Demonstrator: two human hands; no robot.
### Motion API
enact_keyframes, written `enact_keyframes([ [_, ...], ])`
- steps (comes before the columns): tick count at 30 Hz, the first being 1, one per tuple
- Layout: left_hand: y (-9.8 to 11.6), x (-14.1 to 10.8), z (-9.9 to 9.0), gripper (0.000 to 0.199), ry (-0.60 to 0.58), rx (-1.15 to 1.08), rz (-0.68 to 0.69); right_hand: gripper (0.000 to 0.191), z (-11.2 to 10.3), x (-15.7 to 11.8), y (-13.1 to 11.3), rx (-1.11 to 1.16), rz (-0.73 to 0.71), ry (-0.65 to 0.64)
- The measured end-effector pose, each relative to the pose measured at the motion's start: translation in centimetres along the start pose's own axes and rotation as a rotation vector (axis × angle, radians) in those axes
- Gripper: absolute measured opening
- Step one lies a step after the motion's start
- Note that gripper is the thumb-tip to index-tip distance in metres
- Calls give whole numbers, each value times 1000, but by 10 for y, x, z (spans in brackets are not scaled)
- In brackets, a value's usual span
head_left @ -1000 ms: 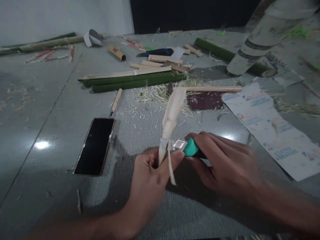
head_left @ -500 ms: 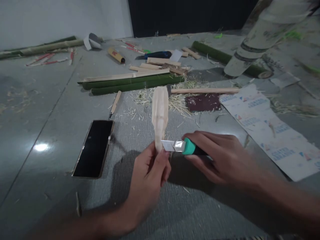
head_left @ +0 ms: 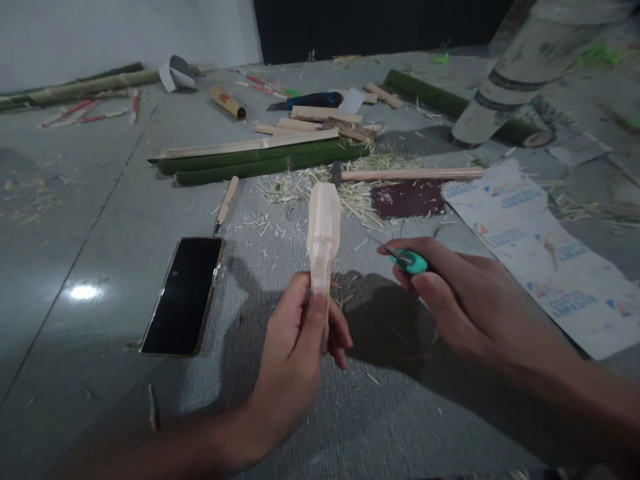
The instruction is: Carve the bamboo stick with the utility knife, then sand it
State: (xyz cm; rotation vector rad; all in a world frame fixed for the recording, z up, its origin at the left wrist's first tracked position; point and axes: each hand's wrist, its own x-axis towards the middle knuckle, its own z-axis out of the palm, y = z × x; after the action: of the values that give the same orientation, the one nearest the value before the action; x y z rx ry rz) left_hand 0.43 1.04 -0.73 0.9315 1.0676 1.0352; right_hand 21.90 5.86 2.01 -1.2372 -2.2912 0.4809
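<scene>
Upright in front of me is a pale carved bamboo piece (head_left: 324, 223), wide at its top and narrow below. My left hand (head_left: 297, 353) is closed around the narrow part, the thumb pressed along its face. To the right, my right hand (head_left: 455, 290) grips a utility knife (head_left: 411, 261) with a teal collar; most of its handle is hidden by the fingers. The blade shows nearly edge-on, pointing up and left, apart from the bamboo piece. Behind the piece, thin shavings (head_left: 355, 207) lie scattered on the floor.
A phone (head_left: 184, 297) lies at left, a wooden-handled tool (head_left: 228, 200) just beyond it. Green bamboo strips (head_left: 270, 165), a hammer (head_left: 410, 174) and a dark red sheet (head_left: 409, 200) lie farther back. Printed paper (head_left: 540, 240) is at right, near a person's leg (head_left: 500, 93).
The knife has come off the bamboo piece and moved right, its blade turned from flat to nearly edge-on. My left hand still holds the piece, with more of its narrow part showing.
</scene>
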Motion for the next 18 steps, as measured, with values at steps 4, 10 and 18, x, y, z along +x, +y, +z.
enact_keyframes([
  [4, -3, 0, -2, 27, -18, -9, -21, 25, 5, -3, 4, 87, -57, -83],
  [10, -7, -3, -3, 26, -65, -56, -26, 19, 8, -5, 6, 68, -45, -114],
  [18, -10, -5, -5, 25, -91, -101, -21, 24, 8, -2, 6, 57, -40, -152],
])
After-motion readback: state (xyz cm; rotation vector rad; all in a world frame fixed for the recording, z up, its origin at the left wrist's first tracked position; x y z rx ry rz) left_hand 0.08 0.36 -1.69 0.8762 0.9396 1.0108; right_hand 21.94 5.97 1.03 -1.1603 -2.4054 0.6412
